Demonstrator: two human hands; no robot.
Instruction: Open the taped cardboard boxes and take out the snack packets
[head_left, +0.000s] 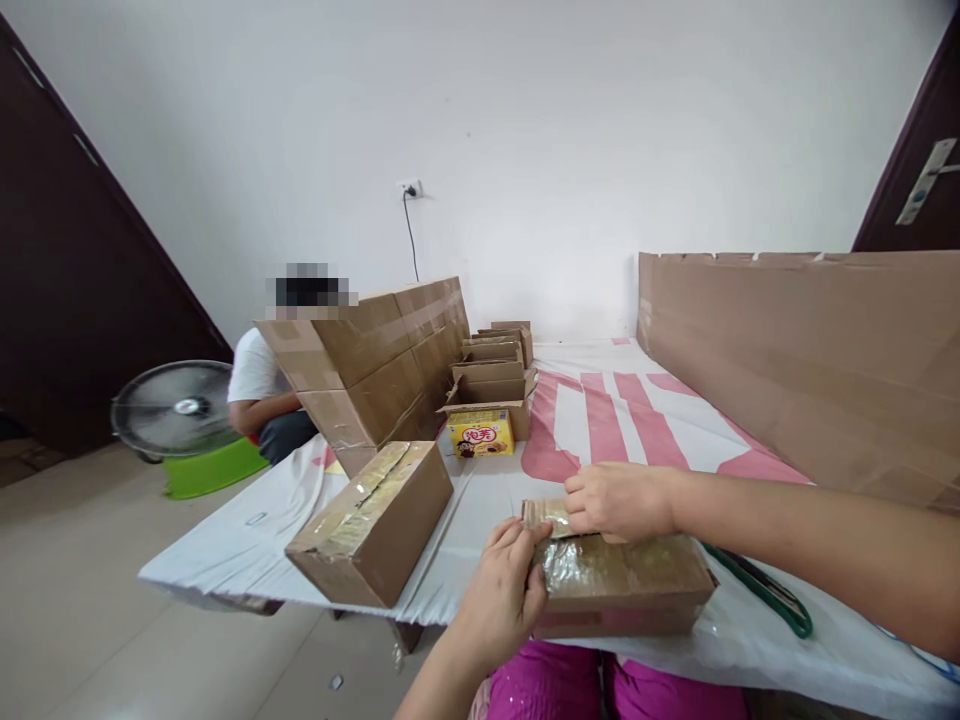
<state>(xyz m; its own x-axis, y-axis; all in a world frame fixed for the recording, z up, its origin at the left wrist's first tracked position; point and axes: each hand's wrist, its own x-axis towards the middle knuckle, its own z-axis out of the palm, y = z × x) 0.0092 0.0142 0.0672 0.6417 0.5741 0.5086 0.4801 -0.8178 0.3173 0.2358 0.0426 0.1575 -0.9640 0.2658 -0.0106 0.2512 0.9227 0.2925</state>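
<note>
A small cardboard box (630, 585) covered with shiny tape lies at the near edge of the table (225, 560). My left hand (502, 590) grips its left end, fingers curled over the top edge. My right hand (615, 500) is closed in a pinch on a flap or tape strip at the box's far left corner. A second taped cardboard box (375, 525) lies to the left, apart from both hands.
A stack of sealed cartons (382, 365) and several open small boxes (491, 380) stand at the back, with a yellow printed box (480, 433) in front. A large cardboard sheet (810, 360) lines the right side. Another person (266, 395) sits beside a fan (176, 410). A green-handled tool (772, 595) lies at right.
</note>
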